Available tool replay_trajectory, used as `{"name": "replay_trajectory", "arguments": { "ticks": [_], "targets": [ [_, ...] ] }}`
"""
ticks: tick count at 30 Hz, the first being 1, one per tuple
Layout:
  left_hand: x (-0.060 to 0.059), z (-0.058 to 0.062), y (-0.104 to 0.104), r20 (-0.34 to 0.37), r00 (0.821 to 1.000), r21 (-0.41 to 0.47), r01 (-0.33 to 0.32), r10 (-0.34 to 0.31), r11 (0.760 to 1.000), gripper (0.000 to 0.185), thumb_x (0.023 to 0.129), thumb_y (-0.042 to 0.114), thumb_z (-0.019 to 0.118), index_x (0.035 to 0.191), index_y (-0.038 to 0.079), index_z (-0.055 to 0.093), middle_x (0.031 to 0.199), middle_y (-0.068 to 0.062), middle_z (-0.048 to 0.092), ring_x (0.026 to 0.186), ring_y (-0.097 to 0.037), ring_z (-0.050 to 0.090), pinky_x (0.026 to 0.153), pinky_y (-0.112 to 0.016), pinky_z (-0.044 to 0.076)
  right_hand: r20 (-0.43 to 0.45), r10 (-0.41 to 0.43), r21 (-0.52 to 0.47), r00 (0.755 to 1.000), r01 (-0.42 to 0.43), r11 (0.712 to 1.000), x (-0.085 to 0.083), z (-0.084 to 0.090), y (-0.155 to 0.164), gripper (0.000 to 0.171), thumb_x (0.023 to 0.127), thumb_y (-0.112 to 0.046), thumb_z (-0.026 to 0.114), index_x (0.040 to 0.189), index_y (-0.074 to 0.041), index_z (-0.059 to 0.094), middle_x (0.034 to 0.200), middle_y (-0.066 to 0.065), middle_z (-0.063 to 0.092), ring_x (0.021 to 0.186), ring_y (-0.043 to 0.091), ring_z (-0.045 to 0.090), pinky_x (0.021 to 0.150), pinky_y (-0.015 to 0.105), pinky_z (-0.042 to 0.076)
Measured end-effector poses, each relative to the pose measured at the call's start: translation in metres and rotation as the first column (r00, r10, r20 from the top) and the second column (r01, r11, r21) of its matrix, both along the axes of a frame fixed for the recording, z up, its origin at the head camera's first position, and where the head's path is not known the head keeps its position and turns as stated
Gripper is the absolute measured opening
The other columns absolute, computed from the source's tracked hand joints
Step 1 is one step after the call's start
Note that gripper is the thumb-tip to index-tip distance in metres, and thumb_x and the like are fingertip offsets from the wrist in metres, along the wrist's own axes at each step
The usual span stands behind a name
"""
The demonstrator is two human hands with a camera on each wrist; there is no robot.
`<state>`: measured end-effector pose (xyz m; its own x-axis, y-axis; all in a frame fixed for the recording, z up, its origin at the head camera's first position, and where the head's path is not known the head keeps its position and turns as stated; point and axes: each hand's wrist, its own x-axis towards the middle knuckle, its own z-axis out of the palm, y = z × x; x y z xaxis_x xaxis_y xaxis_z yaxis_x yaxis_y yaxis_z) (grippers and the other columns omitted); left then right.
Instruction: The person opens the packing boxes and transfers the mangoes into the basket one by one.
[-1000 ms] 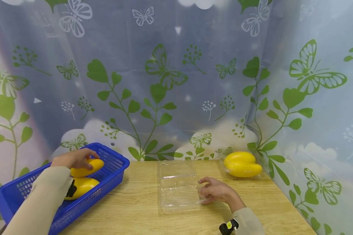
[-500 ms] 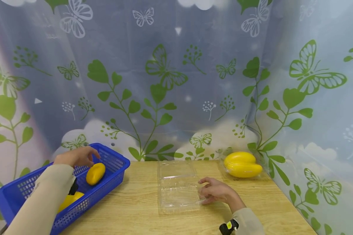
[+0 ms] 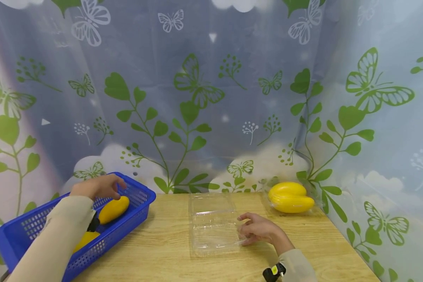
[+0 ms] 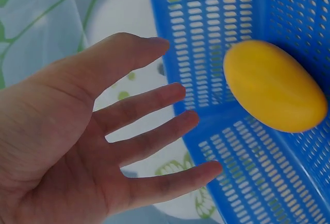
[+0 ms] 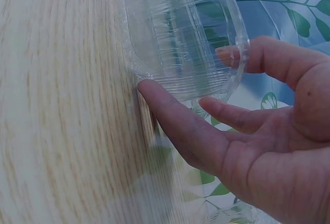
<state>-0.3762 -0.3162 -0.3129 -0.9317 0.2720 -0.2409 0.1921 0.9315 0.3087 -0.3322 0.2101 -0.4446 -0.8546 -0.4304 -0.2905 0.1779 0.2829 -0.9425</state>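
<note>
Mango (image 4: 273, 85) lies ungripped beneath spread fingers (image 4: 149, 141), wrist view shows

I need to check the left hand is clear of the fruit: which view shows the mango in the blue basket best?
The left wrist view: the mango fills the frame, lying on the blue basket mesh, apart from the open left hand. The head view shows it smaller, below that hand. The right wrist view does not show it.
</note>
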Motion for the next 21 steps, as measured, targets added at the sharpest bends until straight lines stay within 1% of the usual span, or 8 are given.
{"name": "replay_trajectory", "arguments": {
  "ticks": [2, 4, 9, 11, 14, 18, 21],
  "targets": [
    [0.0, 0.002, 0.005, -0.005, 1.0, 0.005, 0.018, -0.018, 1.0, 0.047, 0.095, 0.017, 0.073, 0.139, 0.007, 0.061, 0.126, -0.026, 0.063, 0.108, -0.041, 0.064, 0.072, -0.05, 0.061, 0.0, 0.001, 0.001, 1.0, -0.001, 1.0, 0.0, 0.0, 0.0, 0.067, 0.093, -0.004, 0.062, 0.15, 0.01, 0.031, 0.13, 0.028, 0.05, 0.08, 0.016, 0.049, 0.084, 0.041, 0.065],
    [0.001, 0.004, 0.011, -0.023, 0.999, 0.007, 0.044, -0.044, 0.999, 0.048, 0.095, 0.016, 0.072, 0.14, 0.007, 0.061, 0.128, -0.027, 0.063, 0.111, -0.041, 0.064, 0.076, -0.052, 0.061, -0.003, -0.005, 0.0, 1.0, 0.005, 1.0, 0.0, 0.0, 0.0, 0.067, 0.093, -0.004, 0.063, 0.15, 0.009, 0.031, 0.13, 0.029, 0.05, 0.08, 0.016, 0.049, 0.083, 0.041, 0.065],
    [0.004, 0.01, 0.026, -0.075, 0.991, -0.017, 0.106, -0.107, 0.994, 0.049, 0.094, 0.014, 0.072, 0.141, 0.005, 0.061, 0.131, -0.028, 0.063, 0.117, -0.043, 0.062, 0.092, -0.057, 0.058, 0.001, -0.013, -0.004, 1.0, 0.013, 1.0, 0.0, 0.0, 0.0, 0.066, 0.093, -0.003, 0.062, 0.15, 0.009, 0.032, 0.131, 0.029, 0.05, 0.077, 0.015, 0.046, 0.083, 0.041, 0.065],
    [0.004, 0.012, 0.032, -0.083, 0.989, -0.025, 0.12, -0.121, 0.992, 0.049, 0.094, 0.013, 0.072, 0.14, 0.005, 0.061, 0.133, -0.029, 0.062, 0.119, -0.044, 0.061, 0.095, -0.057, 0.056, 0.005, -0.009, -0.008, 1.0, 0.009, 1.0, 0.001, 0.001, 0.0, 0.066, 0.093, -0.004, 0.062, 0.15, 0.009, 0.031, 0.131, 0.029, 0.049, 0.076, 0.015, 0.044, 0.083, 0.041, 0.065],
    [0.003, 0.014, 0.039, -0.099, 0.983, -0.04, 0.151, -0.154, 0.988, 0.048, 0.093, 0.012, 0.073, 0.139, 0.005, 0.062, 0.135, -0.029, 0.062, 0.123, -0.046, 0.06, 0.096, -0.057, 0.056, 0.007, -0.003, -0.017, 1.0, 0.003, 1.0, 0.002, 0.001, -0.001, 0.066, 0.094, -0.005, 0.062, 0.151, 0.01, 0.03, 0.132, 0.03, 0.048, 0.077, 0.015, 0.044, 0.084, 0.042, 0.065],
    [0.002, 0.015, 0.047, -0.116, 0.978, -0.055, 0.167, -0.172, 0.984, 0.048, 0.093, 0.012, 0.073, 0.139, 0.007, 0.062, 0.135, -0.028, 0.063, 0.123, -0.045, 0.06, 0.098, -0.058, 0.055, -0.006, 0.007, -0.033, 1.0, -0.007, 0.999, 0.003, 0.001, -0.003, 0.068, 0.095, -0.006, 0.062, 0.151, 0.01, 0.028, 0.132, 0.03, 0.047, 0.075, 0.014, 0.042, 0.086, 0.044, 0.065],
    [0.004, 0.017, 0.053, -0.123, 0.977, -0.05, 0.167, -0.172, 0.985, 0.05, 0.093, 0.014, 0.073, 0.141, 0.009, 0.061, 0.134, -0.027, 0.063, 0.122, -0.043, 0.061, 0.098, -0.057, 0.055, -0.012, 0.007, -0.043, 1.0, -0.007, 0.999, 0.002, 0.0, -0.004, 0.069, 0.094, -0.006, 0.062, 0.151, 0.011, 0.027, 0.128, 0.027, 0.047, 0.071, 0.012, 0.039, 0.086, 0.045, 0.064]
  ]
}}
